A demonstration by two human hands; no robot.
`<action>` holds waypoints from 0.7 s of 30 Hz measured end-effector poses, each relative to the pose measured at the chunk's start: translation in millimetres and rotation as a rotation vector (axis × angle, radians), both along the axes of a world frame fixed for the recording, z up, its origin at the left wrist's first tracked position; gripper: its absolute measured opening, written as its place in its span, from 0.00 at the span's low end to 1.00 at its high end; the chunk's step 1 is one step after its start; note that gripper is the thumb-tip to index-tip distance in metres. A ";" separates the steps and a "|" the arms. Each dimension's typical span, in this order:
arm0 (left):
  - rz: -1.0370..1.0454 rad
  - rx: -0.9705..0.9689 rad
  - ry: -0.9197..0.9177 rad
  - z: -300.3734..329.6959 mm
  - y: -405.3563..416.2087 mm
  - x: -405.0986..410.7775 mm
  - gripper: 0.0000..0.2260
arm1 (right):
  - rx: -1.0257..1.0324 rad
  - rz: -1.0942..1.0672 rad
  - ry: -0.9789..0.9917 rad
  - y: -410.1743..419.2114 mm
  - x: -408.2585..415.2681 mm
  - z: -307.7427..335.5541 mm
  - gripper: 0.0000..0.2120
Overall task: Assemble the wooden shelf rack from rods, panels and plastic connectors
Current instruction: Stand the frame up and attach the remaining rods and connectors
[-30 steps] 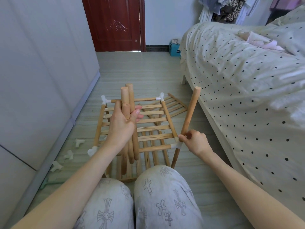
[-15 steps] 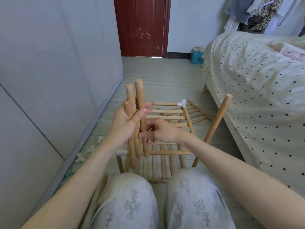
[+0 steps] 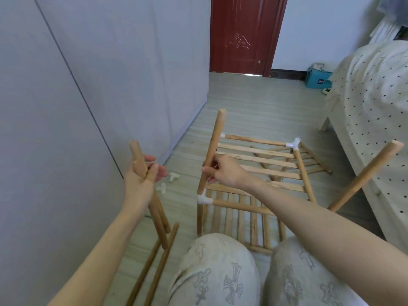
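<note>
Head view, rack partly built: slatted wooden shelf panel [image 3: 260, 161] w/ white plastic corner connectors [image 3: 293, 145] on floor. Right hand [image 3: 223, 172] grips round wooden rod [image 3: 212, 151] at near-left connector; left hand [image 3: 141, 180] holds spare rods [image 3: 138, 160]. Upper tier left.

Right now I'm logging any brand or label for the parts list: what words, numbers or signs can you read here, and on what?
None can be read.
Teal box by the door: a small white and blue label, too blurred to read.
Trousers: printed cross motifs, no letters.
Red door: a carved ornament, no text.
Wooden rods, shelf panel and white plastic connector: no markings visible.
</note>
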State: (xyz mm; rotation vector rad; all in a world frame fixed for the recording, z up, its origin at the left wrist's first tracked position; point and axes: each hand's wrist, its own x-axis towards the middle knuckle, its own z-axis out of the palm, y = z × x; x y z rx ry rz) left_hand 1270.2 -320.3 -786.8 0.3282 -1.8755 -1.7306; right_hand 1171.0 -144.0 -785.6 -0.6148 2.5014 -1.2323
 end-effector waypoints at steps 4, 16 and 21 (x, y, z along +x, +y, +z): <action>-0.008 0.049 -0.007 -3.5 6.2 -5.5 0.11 | 0.239 0.124 0.163 -8.4 0.5 -3.2 0.10; -0.059 0.068 -0.038 -12.9 4.8 -5.0 0.10 | 0.178 0.201 -0.083 4.3 2.7 -2.4 0.06; -0.159 0.024 -0.089 -17.6 14.4 -8.2 0.10 | 0.105 0.206 -0.302 78.0 19.9 5.7 0.09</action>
